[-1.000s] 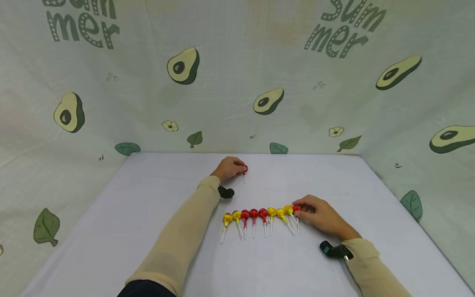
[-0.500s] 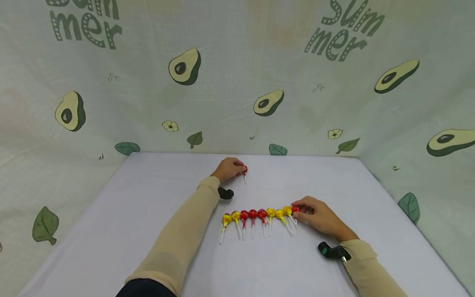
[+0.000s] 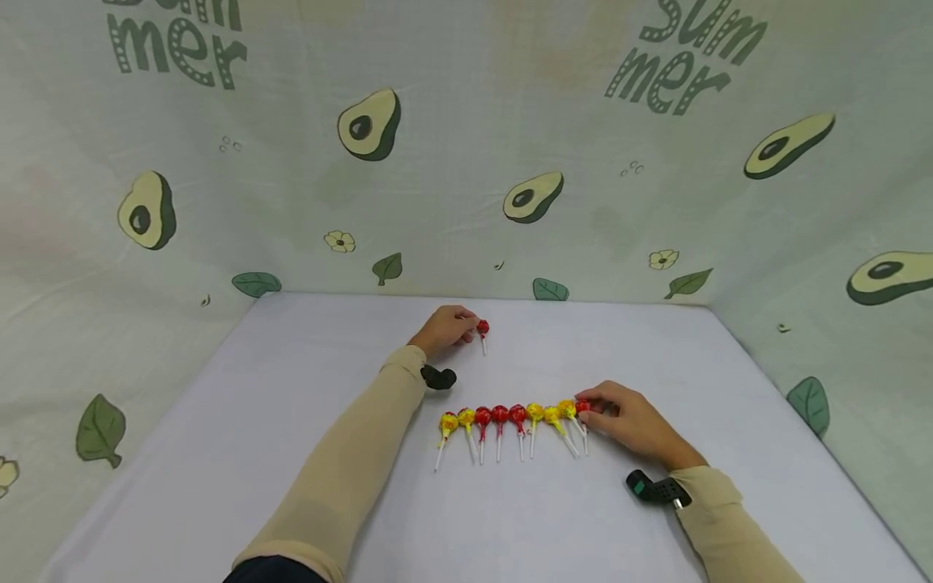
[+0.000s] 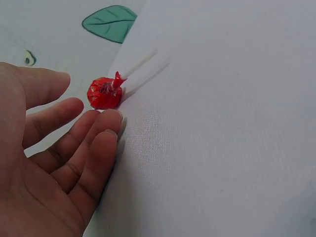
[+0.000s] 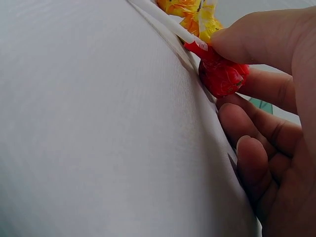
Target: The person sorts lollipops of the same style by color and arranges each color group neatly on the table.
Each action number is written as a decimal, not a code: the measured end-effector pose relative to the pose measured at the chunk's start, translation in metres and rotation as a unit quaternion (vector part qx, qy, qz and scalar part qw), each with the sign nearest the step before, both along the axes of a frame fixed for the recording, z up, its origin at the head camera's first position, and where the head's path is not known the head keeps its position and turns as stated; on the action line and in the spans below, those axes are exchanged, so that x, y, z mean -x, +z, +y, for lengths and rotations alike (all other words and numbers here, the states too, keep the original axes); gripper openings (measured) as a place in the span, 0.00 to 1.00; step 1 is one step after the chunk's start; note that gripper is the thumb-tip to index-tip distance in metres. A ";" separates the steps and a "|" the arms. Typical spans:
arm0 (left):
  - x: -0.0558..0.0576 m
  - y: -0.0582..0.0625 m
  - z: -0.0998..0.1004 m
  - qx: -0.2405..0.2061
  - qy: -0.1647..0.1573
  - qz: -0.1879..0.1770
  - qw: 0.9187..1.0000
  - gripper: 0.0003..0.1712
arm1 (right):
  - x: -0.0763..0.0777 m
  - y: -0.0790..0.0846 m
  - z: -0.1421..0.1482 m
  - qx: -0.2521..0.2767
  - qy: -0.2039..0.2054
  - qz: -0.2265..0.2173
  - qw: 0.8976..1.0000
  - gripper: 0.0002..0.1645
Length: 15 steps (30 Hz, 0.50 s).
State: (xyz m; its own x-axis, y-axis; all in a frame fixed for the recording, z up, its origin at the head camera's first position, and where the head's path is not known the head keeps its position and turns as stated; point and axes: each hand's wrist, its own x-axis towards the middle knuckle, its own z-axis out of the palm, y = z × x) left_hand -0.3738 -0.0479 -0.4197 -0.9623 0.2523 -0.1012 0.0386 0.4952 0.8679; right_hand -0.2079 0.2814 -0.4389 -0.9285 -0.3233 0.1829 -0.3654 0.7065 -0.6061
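Left hand [image 3: 443,327]: half spread, thumb [image 4: 47,85] apart from fingers [image 4: 101,153], holding nothing
Far red lollipop [image 3: 483,326]: on the white table [image 3: 525,518], just beside the left hand
Right hand [image 3: 636,419]: pinching the end red lollipop [image 5: 224,76] of the row [image 3: 499,414]

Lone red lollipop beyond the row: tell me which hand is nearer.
Left. The left hand is beside the lone lollipop; the right hand is farther off, at the right end of the row of lollipops.
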 end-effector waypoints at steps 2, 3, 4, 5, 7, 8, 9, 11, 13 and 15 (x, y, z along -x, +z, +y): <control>-0.003 0.000 -0.003 -0.003 -0.009 -0.002 1.000 0.16 | -0.001 -0.001 0.000 -0.002 -0.001 -0.004 1.000 0.17; -0.004 0.000 -0.005 -0.005 -0.014 -0.003 1.000 0.16 | -0.001 -0.001 0.000 -0.004 -0.002 -0.006 1.000 0.17; -0.006 0.000 -0.006 -0.006 -0.019 -0.005 1.000 0.17 | -0.002 -0.001 0.001 -0.006 -0.003 -0.008 1.000 0.17; -0.007 0.000 -0.007 -0.008 -0.024 -0.007 1.000 0.17 | -0.002 -0.001 0.001 -0.007 -0.006 -0.011 1.000 0.17; -0.011 0.001 -0.010 -0.005 -0.032 -0.005 0.999 0.17 | -0.002 0.000 0.002 -0.010 -0.011 -0.013 1.000 0.18; -0.014 0.001 -0.011 0.001 -0.035 -0.003 0.999 0.17 | -0.002 0.000 0.002 -0.010 -0.014 -0.015 1.000 0.18; -0.017 0.002 -0.012 0.009 -0.037 0.002 0.999 0.17 | -0.002 0.001 0.002 -0.010 -0.014 -0.018 1.000 0.19; -0.024 0.004 -0.016 0.027 -0.042 0.010 0.999 0.17 | -0.001 0.001 0.002 -0.011 -0.010 -0.019 1.000 0.20; -0.032 0.005 -0.020 0.045 -0.046 0.015 0.998 0.16 | 0.001 0.001 0.001 -0.013 -0.007 -0.018 1.000 0.20; -0.041 0.006 -0.025 0.052 -0.051 0.013 0.997 0.16 | 0.002 0.001 0.000 -0.011 -0.005 -0.015 1.000 0.20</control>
